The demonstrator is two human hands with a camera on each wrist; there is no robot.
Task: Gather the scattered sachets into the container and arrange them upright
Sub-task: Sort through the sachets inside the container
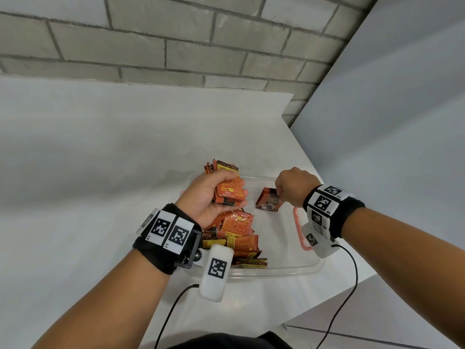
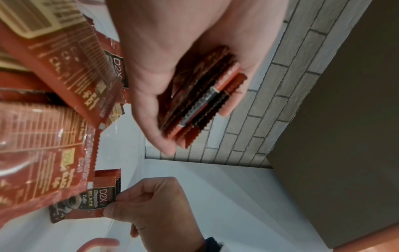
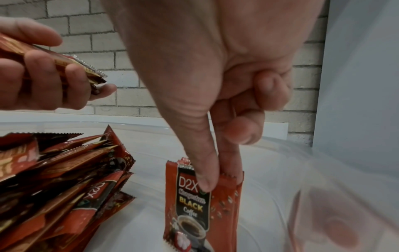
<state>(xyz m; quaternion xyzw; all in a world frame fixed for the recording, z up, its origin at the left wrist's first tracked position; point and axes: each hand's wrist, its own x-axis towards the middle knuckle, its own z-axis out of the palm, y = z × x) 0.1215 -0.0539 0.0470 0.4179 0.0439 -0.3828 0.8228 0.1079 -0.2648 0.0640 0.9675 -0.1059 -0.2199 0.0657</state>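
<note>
While the left hand [image 1: 211, 195] grips a bundle of sachets [image 1: 227, 187], the right hand [image 1: 294, 185] pinches one sachet [image 3: 200, 204] upright. Both are over the clear container [image 1: 289, 269] — a loose pile [image 1: 239, 235] lies inside.

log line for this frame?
left hand: holds sachet stack | right hand: pinch grip, upright sachets | container: loose pile

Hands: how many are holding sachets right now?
2. The left hand grips a stack above the container; the right hand pinches an upright sachet inside it, right of the loose pile.
</note>
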